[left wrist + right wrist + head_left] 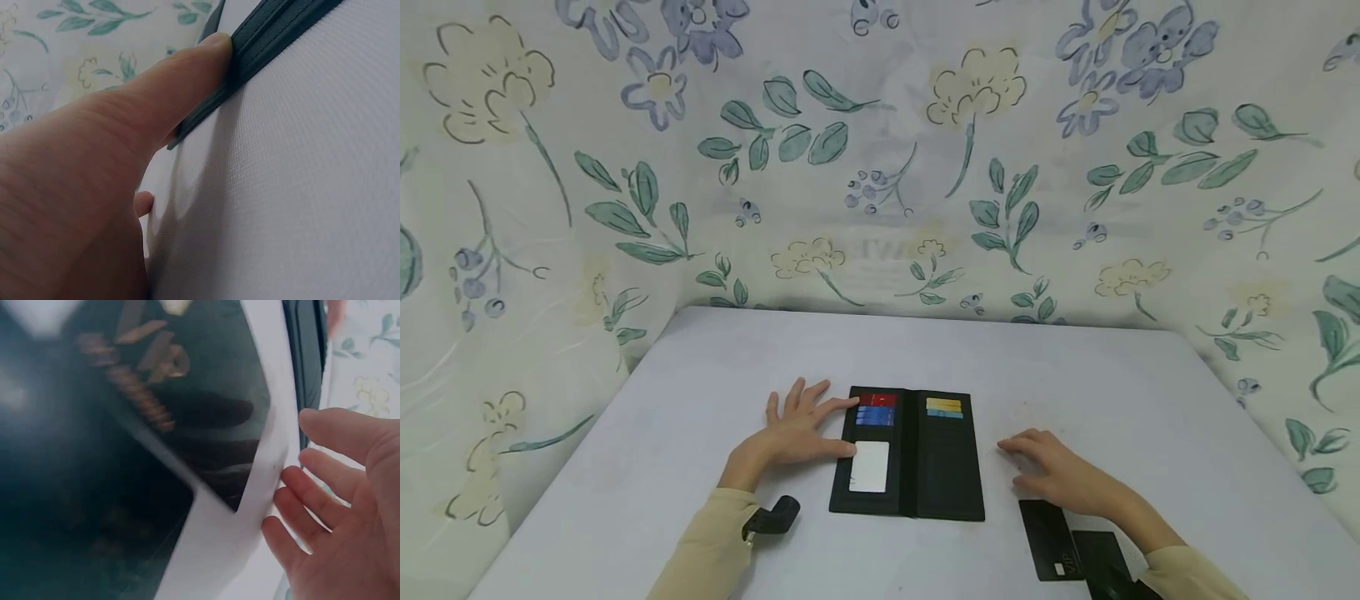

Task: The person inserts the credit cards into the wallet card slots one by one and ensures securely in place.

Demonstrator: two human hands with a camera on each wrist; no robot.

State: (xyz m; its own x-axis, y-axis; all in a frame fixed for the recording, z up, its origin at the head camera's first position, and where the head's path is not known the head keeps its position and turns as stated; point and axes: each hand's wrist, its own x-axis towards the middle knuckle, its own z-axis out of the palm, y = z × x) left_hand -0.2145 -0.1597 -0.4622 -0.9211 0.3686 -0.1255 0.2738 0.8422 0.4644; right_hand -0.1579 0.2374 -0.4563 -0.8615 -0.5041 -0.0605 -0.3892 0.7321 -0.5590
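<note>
A black wallet (955, 475) lies unfolded on the table. Its left half holds a red card (880, 400), blue cards (875, 416) and a white card (869, 468); yellow and light-blue cards (943, 405) show at the top right. Spread out, my left hand (790, 435) touches the wallet's left edge with thumb and index finger. In the left wrist view the thumb (194, 69) presses on the wallet's edge. My right hand (1067, 477), loosely bent and holding nothing, hovers beside a black VIP card (1047, 537). A second black card (1099, 554) is partly hidden by the right wrist.
The white table (925, 346) reaches back to a floral-patterned curtain (880, 208), which also hangs at both sides. A black strap-like piece (775, 515) sticks out from the left wrist.
</note>
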